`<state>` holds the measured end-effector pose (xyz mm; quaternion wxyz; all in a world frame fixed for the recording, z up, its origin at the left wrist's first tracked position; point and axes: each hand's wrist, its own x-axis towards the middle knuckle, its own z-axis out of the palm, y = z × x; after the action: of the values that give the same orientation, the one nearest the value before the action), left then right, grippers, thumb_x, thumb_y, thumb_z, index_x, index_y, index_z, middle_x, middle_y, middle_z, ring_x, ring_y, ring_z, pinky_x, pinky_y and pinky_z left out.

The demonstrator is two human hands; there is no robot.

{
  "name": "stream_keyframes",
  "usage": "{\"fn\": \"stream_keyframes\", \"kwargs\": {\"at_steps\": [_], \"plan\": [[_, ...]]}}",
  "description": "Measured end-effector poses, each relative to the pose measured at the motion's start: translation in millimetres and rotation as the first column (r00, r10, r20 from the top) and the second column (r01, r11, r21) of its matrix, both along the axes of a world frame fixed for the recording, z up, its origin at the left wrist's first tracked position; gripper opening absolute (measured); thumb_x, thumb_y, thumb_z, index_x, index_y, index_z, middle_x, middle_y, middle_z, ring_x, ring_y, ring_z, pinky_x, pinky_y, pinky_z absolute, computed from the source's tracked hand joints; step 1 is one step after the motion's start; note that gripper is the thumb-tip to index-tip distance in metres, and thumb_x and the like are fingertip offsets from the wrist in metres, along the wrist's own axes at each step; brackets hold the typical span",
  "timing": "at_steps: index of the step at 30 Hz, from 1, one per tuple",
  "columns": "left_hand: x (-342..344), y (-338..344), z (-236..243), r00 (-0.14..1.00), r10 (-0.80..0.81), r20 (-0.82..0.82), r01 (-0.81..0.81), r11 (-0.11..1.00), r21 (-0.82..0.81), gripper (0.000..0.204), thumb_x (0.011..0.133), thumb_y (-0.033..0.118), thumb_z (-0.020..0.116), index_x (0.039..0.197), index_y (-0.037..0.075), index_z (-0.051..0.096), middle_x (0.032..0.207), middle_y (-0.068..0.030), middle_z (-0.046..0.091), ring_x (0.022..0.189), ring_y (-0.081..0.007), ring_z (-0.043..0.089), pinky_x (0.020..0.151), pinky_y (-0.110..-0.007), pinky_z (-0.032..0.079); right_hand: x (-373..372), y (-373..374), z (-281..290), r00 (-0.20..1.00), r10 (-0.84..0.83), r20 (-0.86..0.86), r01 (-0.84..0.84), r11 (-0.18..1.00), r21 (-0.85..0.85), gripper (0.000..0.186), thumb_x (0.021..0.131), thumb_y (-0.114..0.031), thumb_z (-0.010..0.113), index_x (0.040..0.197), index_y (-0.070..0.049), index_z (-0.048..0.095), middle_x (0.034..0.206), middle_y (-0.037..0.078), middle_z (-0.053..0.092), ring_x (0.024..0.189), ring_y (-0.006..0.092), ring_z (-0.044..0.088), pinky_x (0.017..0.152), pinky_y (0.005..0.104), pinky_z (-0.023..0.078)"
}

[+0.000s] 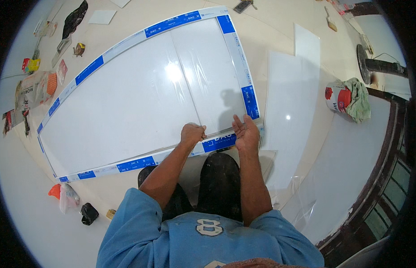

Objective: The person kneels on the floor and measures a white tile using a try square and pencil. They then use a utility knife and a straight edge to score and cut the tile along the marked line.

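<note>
A long frame (225, 24) with white and blue film on its rails surrounds glossy white panels (114, 116), which are split by a seam toward the right. My left hand (192, 133) is closed at the panels' near edge by that seam; what its fingers hold is hidden. My right hand (245, 131) is open, palm partly up and fingers apart, at the near right corner of the frame, over the blue-printed rail. My knees are just below the near rail.
Loose white boards (288, 107) lie at the right beside a bucket (336, 96) with a green cloth (359, 102). A brush (331, 22), tape measure (79, 49), sack (33, 91) and plastic bags (69, 198) lie around. A dark door frame (386, 161) borders the right.
</note>
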<state>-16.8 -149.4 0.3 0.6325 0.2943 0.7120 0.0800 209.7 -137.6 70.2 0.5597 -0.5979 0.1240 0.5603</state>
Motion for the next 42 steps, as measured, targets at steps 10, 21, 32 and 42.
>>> {"fn": "stream_keyframes", "kwargs": {"at_steps": [10, 21, 32, 42], "plan": [[-3.1, -4.0, -11.8, 0.914, -0.351, -0.203, 0.386, 0.906, 0.173, 0.046, 0.102, 0.036, 0.070, 0.073, 0.000, 0.077, 0.068, -0.0089, 0.076, 0.058, -0.0214, 0.072, 0.065, -0.040, 0.060, -13.6, 3.7, -6.0, 0.993, 0.056, 0.105, -0.034, 0.980, -0.197, 0.041, 0.101, -0.012, 0.074, 0.124, 0.010, 0.047, 0.099, 0.020, 0.069, 0.083, 0.0384, 0.081, 0.061, 0.0384, 0.069], [3.5, 41.4, 20.0, 0.683, -0.629, -0.372, 0.683, 0.730, 0.020, 0.030, 0.092, 0.022, 0.065, 0.103, -0.001, 0.081, 0.110, -0.0279, 0.079, 0.106, -0.0451, 0.077, 0.096, -0.053, 0.061, -3.9, 3.5, -42.9, 0.237, 0.794, 0.560, -0.372, 0.607, -0.703, 0.047, 0.082, -0.023, 0.092, 0.104, 0.010, 0.067, 0.096, 0.029, 0.075, 0.085, 0.0398, 0.078, 0.079, 0.0479, 0.063], [-15.3, 80.0, 62.5, 0.281, -0.657, -0.700, 0.959, 0.167, 0.228, 0.092, 0.081, 0.050, 0.090, 0.156, 0.012, 0.051, 0.170, -0.0234, 0.038, 0.161, -0.0400, 0.031, 0.128, -0.062, 0.030, -4.0, 9.9, -46.1, 0.134, 0.859, 0.495, -0.352, 0.508, -0.786, 0.074, 0.075, -0.032, 0.098, 0.118, 0.014, 0.061, 0.117, 0.035, 0.073, 0.112, 0.0512, 0.073, 0.102, 0.0534, 0.058], [-43.7, 90.5, 38.4, 0.281, -0.681, -0.676, 0.952, 0.108, 0.287, 0.122, 0.085, 0.072, 0.081, 0.177, 0.027, 0.016, 0.185, -0.0146, 0.004, 0.170, -0.0365, 0.001, 0.137, -0.066, 0.004, -0.9, 8.7, -48.3, 0.173, 0.840, 0.514, -0.402, 0.537, -0.742, 0.071, 0.075, -0.029, 0.098, 0.118, 0.014, 0.064, 0.120, 0.034, 0.073, 0.111, 0.0500, 0.073, 0.104, 0.0527, 0.057]]}}
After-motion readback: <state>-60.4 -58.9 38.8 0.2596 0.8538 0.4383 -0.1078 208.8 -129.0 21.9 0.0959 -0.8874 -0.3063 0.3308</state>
